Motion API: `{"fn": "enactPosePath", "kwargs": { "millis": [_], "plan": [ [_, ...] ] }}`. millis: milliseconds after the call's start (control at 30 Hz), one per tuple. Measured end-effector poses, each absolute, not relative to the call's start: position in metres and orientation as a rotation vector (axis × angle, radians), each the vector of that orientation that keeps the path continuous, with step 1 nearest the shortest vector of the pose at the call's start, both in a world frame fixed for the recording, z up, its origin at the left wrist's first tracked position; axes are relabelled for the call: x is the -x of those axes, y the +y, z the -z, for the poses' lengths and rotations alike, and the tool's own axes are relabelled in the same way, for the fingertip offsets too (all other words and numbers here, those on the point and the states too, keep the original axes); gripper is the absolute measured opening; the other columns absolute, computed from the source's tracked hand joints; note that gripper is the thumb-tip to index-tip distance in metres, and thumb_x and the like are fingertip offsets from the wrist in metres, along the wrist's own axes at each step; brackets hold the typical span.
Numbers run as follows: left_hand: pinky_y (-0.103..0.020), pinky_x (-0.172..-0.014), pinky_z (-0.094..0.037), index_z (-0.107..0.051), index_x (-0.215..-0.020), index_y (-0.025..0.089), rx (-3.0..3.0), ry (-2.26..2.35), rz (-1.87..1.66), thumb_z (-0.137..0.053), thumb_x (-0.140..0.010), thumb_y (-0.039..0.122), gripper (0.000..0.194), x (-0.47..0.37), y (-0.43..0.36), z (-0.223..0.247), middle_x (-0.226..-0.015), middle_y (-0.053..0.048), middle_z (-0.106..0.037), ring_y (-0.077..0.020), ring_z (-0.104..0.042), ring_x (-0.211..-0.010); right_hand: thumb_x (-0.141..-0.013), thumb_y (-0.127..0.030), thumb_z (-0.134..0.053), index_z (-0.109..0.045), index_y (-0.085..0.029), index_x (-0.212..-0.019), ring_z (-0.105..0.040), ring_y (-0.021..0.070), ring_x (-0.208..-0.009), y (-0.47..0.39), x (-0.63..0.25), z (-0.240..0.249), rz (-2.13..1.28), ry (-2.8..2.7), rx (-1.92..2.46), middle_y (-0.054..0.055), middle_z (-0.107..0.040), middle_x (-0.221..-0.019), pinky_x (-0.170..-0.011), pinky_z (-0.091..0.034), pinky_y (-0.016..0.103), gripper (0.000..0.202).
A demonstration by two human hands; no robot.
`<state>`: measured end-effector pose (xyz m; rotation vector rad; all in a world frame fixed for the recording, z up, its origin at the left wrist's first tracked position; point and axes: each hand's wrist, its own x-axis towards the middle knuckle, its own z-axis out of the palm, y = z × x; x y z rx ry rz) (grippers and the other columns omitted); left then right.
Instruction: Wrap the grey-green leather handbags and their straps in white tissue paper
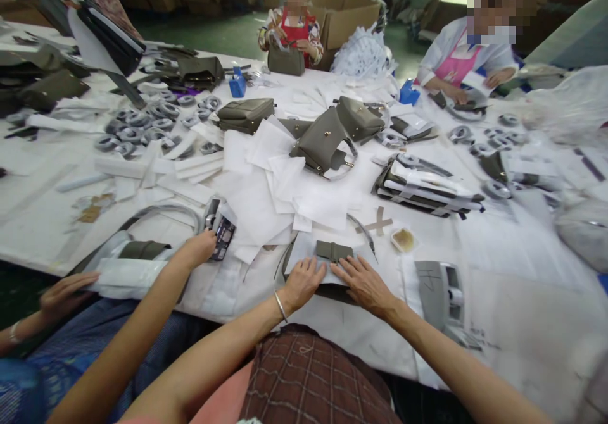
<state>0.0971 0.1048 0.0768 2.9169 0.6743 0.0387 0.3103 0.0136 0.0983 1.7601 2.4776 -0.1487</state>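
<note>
Olive-grey leather bag, partly covered by thin white sheeting, lies near the white tabletop's front edge. On it rest 2 separate hands: left hand and right hand, each with fingers extended, laid flat rather than clamped.

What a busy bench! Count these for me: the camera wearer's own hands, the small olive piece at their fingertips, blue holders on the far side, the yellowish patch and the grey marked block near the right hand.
Wearer's hands, left hand and right hand: 2
Small olive piece: 1
Blue holders: 2
Yellowish patch: 1
Grey marked block: 1
Total: 7
</note>
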Motion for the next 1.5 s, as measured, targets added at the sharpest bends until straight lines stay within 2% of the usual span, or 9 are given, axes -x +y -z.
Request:
{"fn": "enactPosePath", "kwargs": {
  "millis": [100,167,267,400,567,767,967,1267,1500],
  "plan": [
    [-0.038,-0.086,-0.052,-0.049,-0.133,0.017,-2.93,0.633,-0.037,-0.039,-0.097,0.013,0.037,-0.094,0.103,-0.06,-0.123,-0.017,-0.06,-0.0262,-0.06,-0.11,-0.087,-0.006,-0.053,-0.043,-0.028,-0.145,-0.049,0.0286,-0.13,0.001,-0.318,-0.07,0.048,2.619,-1.721,0.007,-0.057,-0.138,-0.105,-0.042,0.046,0.063],
    [-0.04,-0.093,-0.049,-0.047,-0.137,0.019,-2.937,0.627,-0.057,-0.04,-0.098,0.014,0.04,-0.089,0.1,-0.05,-0.13,-0.017,-0.057,-0.0265,-0.056,-0.118,-0.089,-0.003,-0.046,-0.043,-0.026,-0.145,-0.044,0.029,-0.135,-0.01,-0.318,-0.053,-0.056,2.689,-1.757,0.007,-0.055,-0.141,-0.108,-0.04,0.05,0.061],
    [-0.046,-0.106,-0.041,-0.041,-0.143,0.027,-2.979,0.565,-0.16,-0.042,-0.098,0.016,0.047,-0.076,0.097,-0.039,-0.141,-0.012,-0.051,-0.026,-0.049,-0.129,-0.09,-0.001,-0.043,-0.039,-0.025,-0.148,-0.037,0.031,-0.14,-0.023,-0.314,-0.04,-0.146,2.702,-1.819,0.008,-0.049,-0.146,-0.11,-0.037,0.055,0.063],
    [-0.056,-0.11,-0.035,-0.038,-0.146,0.034,-3.048,0.521,-0.283,-0.045,-0.099,0.021,0.049,-0.061,0.098,-0.028,-0.145,-0.006,-0.049,-0.0288,-0.046,-0.132,-0.089,0.0,-0.042,-0.037,-0.027,-0.149,-0.036,0.0308,-0.14,-0.026,-0.311,-0.041,-0.165,2.717,-1.779,0.007,-0.049,-0.147,-0.11,-0.037,0.057,0.065],
    [-0.058,-0.111,-0.034,-0.039,-0.146,0.033,-3.076,0.534,-0.429,-0.045,-0.097,0.017,0.052,-0.059,0.099,-0.02,-0.144,-0.005,-0.05,-0.0289,-0.045,-0.133,-0.089,-0.002,-0.041,-0.04,-0.027,-0.147,-0.036,0.0308,-0.14,-0.025,-0.308,-0.035,-0.302,2.733,-1.817,0.007,-0.05,-0.146,-0.109,-0.038,0.057,0.063],
    [-0.063,-0.112,-0.032,-0.037,-0.148,0.023,-3.024,0.514,-0.471,-0.047,-0.087,0.012,0.063,-0.056,0.095,-0.021,-0.151,-0.01,-0.042,-0.0328,-0.035,-0.14,-0.085,-0.003,-0.038,-0.042,-0.026,-0.146,-0.036,0.0272,-0.141,-0.024,-0.312,-0.023,-0.302,2.819,-1.826,0.007,-0.045,-0.15,-0.113,-0.035,0.052,0.065],
    [-0.066,-0.114,-0.024,-0.037,-0.148,0.025,-3.002,0.498,-0.532,-0.056,-0.087,0.017,0.064,-0.057,0.092,-0.015,-0.155,-0.011,-0.035,-0.0354,-0.03,-0.143,-0.083,-0.017,-0.056,-0.043,-0.02,-0.146,-0.033,0.033,-0.142,-0.023,-0.313,-0.025,-0.256,2.891,-1.754,0.012,-0.041,-0.152,-0.117,-0.025,0.055,0.064],
    [-0.061,-0.115,-0.025,-0.031,-0.15,0.032,-2.975,0.561,-0.546,-0.053,-0.093,0.048,0.063,-0.06,0.088,-0.003,-0.153,-0.008,-0.038,-0.0322,-0.033,-0.141,-0.086,-0.024,-0.059,-0.036,-0.027,-0.15,-0.035,0.0308,-0.141,-0.028,-0.312,-0.013,-0.31,2.805,-1.774,0.009,-0.036,-0.155,-0.115,-0.032,0.053,0.067],
    [-0.058,-0.113,-0.03,-0.029,-0.15,0.036,-2.954,0.597,-0.436,-0.052,-0.091,0.059,0.067,-0.051,0.059,-0.017,-0.151,-0.008,-0.04,-0.032,-0.041,-0.136,-0.086,-0.019,-0.058,-0.031,-0.027,-0.151,-0.042,0.0284,-0.137,-0.048,-0.304,-0.02,-0.243,2.789,-1.802,0.009,-0.041,-0.152,-0.113,-0.035,0.052,0.071]
  ]
}}
